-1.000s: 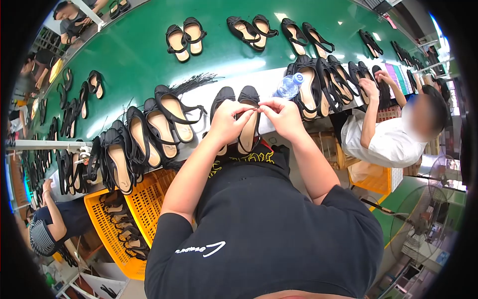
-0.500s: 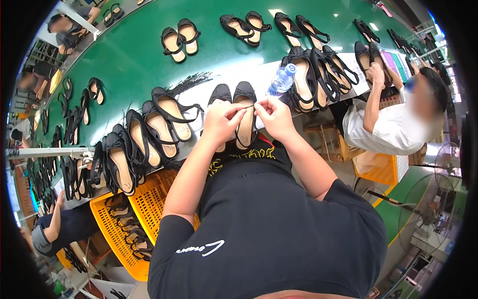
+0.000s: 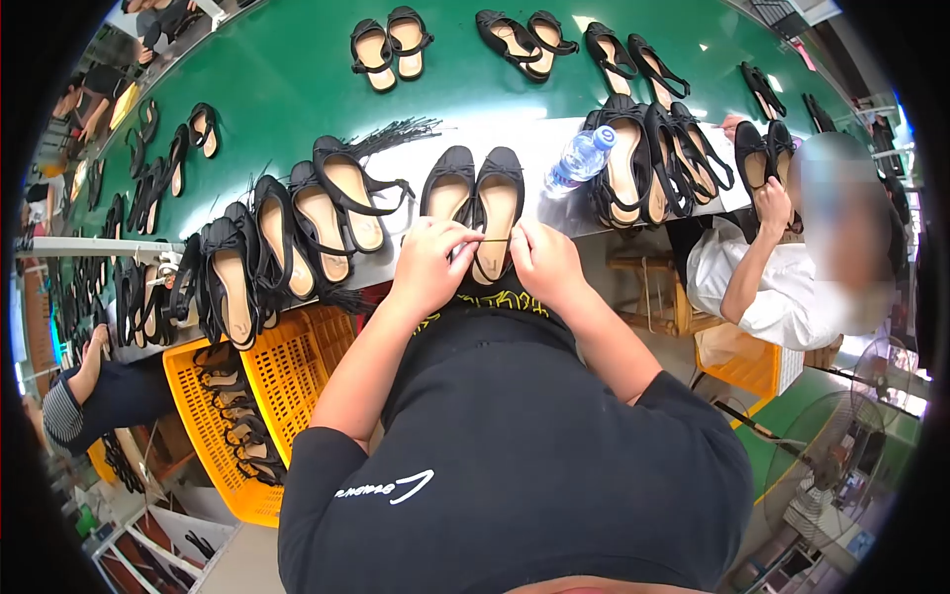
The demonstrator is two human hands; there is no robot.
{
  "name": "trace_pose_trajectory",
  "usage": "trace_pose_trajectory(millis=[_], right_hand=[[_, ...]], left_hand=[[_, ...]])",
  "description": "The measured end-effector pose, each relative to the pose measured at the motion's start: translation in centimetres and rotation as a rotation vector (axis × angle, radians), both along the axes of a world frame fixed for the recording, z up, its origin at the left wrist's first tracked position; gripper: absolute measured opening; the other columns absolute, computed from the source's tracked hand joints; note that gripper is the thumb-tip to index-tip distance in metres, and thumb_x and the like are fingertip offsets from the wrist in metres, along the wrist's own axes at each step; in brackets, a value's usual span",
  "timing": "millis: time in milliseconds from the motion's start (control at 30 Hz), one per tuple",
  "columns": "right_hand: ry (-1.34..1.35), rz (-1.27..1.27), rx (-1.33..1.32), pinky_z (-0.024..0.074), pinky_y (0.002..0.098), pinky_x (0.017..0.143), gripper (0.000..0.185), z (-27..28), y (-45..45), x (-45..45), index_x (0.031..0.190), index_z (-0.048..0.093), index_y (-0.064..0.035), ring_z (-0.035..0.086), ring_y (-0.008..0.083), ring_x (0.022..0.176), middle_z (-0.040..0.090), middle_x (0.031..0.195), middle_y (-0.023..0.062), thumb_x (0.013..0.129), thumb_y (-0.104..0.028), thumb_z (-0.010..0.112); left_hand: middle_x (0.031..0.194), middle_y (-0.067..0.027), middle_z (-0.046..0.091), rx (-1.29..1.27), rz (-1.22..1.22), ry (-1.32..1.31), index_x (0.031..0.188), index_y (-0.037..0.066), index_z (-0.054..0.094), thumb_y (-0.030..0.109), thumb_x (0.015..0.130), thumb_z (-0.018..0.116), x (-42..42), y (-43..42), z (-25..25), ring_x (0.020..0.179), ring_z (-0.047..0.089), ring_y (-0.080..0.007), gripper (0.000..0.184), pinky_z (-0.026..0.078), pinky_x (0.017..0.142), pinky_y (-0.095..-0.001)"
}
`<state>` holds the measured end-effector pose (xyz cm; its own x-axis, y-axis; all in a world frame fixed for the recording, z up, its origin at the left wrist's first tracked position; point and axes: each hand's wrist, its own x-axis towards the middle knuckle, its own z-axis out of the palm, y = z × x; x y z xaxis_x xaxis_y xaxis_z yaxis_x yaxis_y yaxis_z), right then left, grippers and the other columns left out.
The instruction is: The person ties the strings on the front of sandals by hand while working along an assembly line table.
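Observation:
A thin dark cord [image 3: 496, 240] is stretched level between my two hands, over the open heel part of a black slingback flat [image 3: 498, 198] with a beige insole. My left hand [image 3: 435, 260] pinches one end between thumb and fingers. On the other side my right hand [image 3: 547, 261] pinches the other end. The matching black flat [image 3: 450, 188] lies just to the left, toe pointing away from me, its heel partly hidden by my left hand. Both shoes sit at the table's near edge, close to my shirt.
Black slingbacks [image 3: 317, 223] line the table edge at left, more [image 3: 658, 163] at right beside a water bottle [image 3: 582, 158]. A bundle of thin black strips [image 3: 391, 139] lies behind. Yellow crates [image 3: 267, 396] stand below left. A co-worker in white [image 3: 752, 267] handles shoes at right.
The view has shifted a little. My hands have moved toward me, away from the shoe's toe, with the cord held between them; more of the shoe pair now shows. The co-worker's hands have moved.

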<state>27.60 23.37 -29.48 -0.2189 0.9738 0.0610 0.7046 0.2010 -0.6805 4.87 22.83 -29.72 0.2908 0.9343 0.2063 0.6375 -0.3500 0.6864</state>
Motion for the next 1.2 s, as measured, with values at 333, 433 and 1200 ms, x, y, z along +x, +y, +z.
trace_pose_trajectory(millis=[333, 433, 1200], right_hand=[[0.353, 0.109, -0.066, 0.0510, 0.0347, 0.065, 0.009, 1.9, -2.9, 0.6, 0.100, 0.074, -0.0015, 0.063, 0.0263, 0.069, 0.069, 0.086, 0.0119, 0.096, -0.007, 0.080], [0.273, 0.151, 0.271, 0.0541, 0.0349, 0.065, 0.016, 1.3, -3.2, 0.7, 0.103, 0.077, -0.0048, 0.067, 0.0238, 0.071, 0.072, 0.087, 0.0087, 0.089, -0.005, 0.085], [0.356, 0.111, 0.320, 0.0547, 0.0419, 0.089, 0.011, -1.2, 0.7, -5.0, 0.102, 0.070, -0.0021, 0.069, 0.0340, 0.097, 0.071, 0.122, 0.0138, 0.094, 0.000, 0.077]], left_hand=[[0.108, -0.0080, 0.077, 0.094, 0.162, -0.112, 0.104, 0.011, 0.082, 0.011, 0.094, 0.078, 0.8, -1.6, -0.1, 0.104, 0.070, -0.0322, 0.011, 0.055, 0.094, -0.0428], [0.101, -0.0077, 0.075, 0.012, 0.254, -0.132, 0.107, 0.010, 0.082, 0.011, 0.097, 0.077, 1.2, -2.7, 0.9, 0.098, 0.070, -0.0298, 0.011, 0.055, 0.089, -0.0409], [0.079, -0.0069, 0.067, -0.085, 0.407, -0.174, 0.095, 0.006, 0.079, 0.015, 0.094, 0.083, 0.7, -3.3, 1.8, 0.064, 0.062, -0.0173, 0.010, 0.050, 0.061, -0.0345]])
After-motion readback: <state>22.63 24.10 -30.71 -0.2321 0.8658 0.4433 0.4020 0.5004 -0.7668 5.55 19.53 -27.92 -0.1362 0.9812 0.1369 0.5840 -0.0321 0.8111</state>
